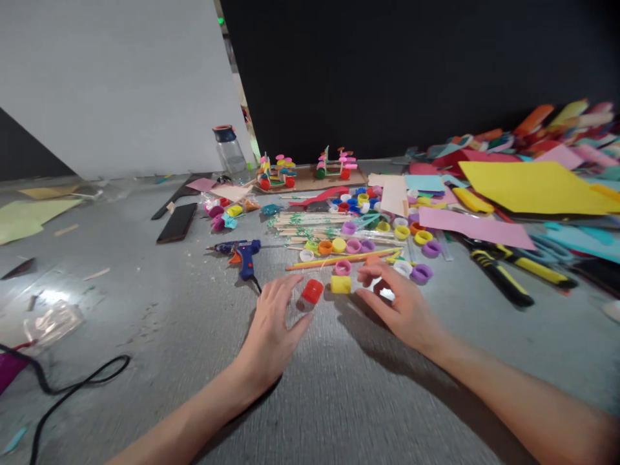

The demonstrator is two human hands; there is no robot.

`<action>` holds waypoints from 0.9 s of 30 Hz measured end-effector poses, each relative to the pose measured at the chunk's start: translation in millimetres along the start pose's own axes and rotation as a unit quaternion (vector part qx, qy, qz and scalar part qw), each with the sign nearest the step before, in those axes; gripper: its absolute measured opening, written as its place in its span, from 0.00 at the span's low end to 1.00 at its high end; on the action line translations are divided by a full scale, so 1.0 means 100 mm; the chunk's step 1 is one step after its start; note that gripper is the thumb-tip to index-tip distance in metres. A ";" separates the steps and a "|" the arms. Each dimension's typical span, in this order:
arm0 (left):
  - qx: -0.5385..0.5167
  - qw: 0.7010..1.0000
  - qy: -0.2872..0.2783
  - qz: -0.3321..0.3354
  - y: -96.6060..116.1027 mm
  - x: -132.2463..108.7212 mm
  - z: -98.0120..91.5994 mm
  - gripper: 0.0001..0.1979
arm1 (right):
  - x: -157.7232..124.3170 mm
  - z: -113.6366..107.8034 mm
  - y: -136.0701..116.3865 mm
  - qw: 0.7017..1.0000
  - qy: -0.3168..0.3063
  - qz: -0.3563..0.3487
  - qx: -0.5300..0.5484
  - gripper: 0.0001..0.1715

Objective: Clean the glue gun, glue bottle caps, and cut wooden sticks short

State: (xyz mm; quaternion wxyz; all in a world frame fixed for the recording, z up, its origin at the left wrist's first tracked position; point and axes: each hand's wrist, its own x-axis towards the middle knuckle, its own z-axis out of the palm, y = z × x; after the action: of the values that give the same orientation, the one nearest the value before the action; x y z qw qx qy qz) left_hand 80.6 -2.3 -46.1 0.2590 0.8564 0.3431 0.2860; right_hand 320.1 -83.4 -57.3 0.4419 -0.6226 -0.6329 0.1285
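My left hand (271, 326) lies low over the grey table (145, 310), fingers stretched out and slightly apart, its fingertips close to a red bottle cap (312, 291). A yellow cap (340, 284) sits just right of the red one. My right hand (400, 303) hovers with fingers spread and curved, the thumb pointing toward the yellow cap and the fingertips near an orange cap (372, 260) and a white cap (402, 267). Neither hand grips anything that I can see.
A blue glue gun (242, 253) with a black cord lies left of the caps. Several coloured caps, wooden sticks (310, 223), coloured paper sheets (527, 187), yellow-handled pliers (498, 274), a phone (177, 223), a bottle (231, 154) and small cap-wheeled models (310, 169) fill the far side.
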 end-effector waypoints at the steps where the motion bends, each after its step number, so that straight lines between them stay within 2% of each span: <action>1: 0.017 1.000 -0.021 0.015 0.00 0.03 -0.04 0.26 | 0.01 0.00 0.01 1.000 -0.010 -0.012 -0.011 0.14; 5: 0.063 0.989 -0.104 0.080 0.00 0.20 -0.12 0.29 | 0.07 0.02 0.04 0.993 -0.053 -0.079 -0.063 0.25; 8: 0.093 0.980 -0.132 0.118 0.00 0.35 -0.08 0.26 | 0.14 0.05 0.04 0.985 -0.080 -0.122 -0.094 0.27; 11: 0.103 0.980 -0.121 0.122 -0.01 0.41 -0.01 0.23 | 0.18 0.08 0.03 0.976 -0.108 -0.147 -0.119 0.26; 15: 0.087 0.986 -0.094 0.111 -0.07 0.37 0.03 0.20 | 0.17 0.02 0.00 0.970 -0.131 -0.140 -0.150 0.25; 19: 0.069 0.988 -0.075 0.112 -0.16 0.30 0.03 0.19 | 0.17 -0.08 0.01 0.967 -0.166 -0.112 -0.159 0.34; 21: 0.065 0.990 -0.067 0.109 -0.20 0.28 0.03 0.19 | 0.19 -0.11 0.02 0.964 -0.185 -0.114 -0.154 0.35; 25: 0.059 0.991 -0.057 0.106 -0.24 0.28 0.05 0.19 | 0.25 -0.09 0.06 0.960 -0.206 -0.122 -0.144 0.26; 27: 0.059 0.991 -0.057 0.106 -0.25 0.28 0.05 0.16 | 0.26 -0.06 0.06 0.961 -0.207 -0.112 -0.142 0.25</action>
State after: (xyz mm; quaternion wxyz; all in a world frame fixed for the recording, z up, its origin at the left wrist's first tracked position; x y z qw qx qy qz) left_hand 89.9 32.9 -56.6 0.1950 0.9167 0.2513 0.2417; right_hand 332.9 -61.5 -47.5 0.2198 -0.5639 -0.7879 0.1134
